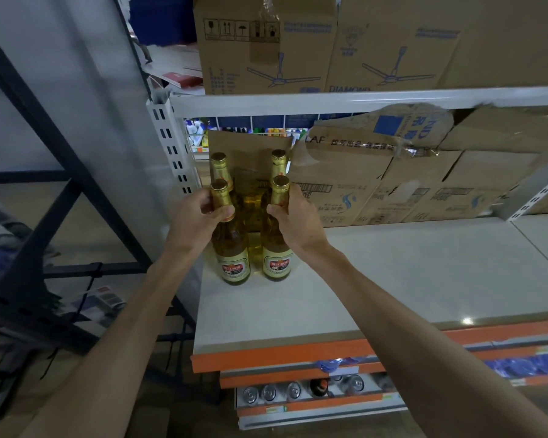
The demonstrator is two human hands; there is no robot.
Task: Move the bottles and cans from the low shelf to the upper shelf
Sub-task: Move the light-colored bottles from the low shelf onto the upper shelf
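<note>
I get open shelf board (pixel 408 273) right of and in front of the bottles (pixel 234 248). Cardboard boxes (pixel 393 191) wall off the back, slotted upright (pixel 171 147) blocks the left, beam (pixel 361 101) overhead caps headroom. Bottles stand close, narrow gap between them.

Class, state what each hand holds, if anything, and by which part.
The left hand grips the front left bottle by its gold-foil neck; the right hand grips the front right bottle by its neck too.

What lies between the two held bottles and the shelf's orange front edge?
Only bare shelf board, in the head view, between the orange edge and the bottles gripped by left hand and right hand.
</note>
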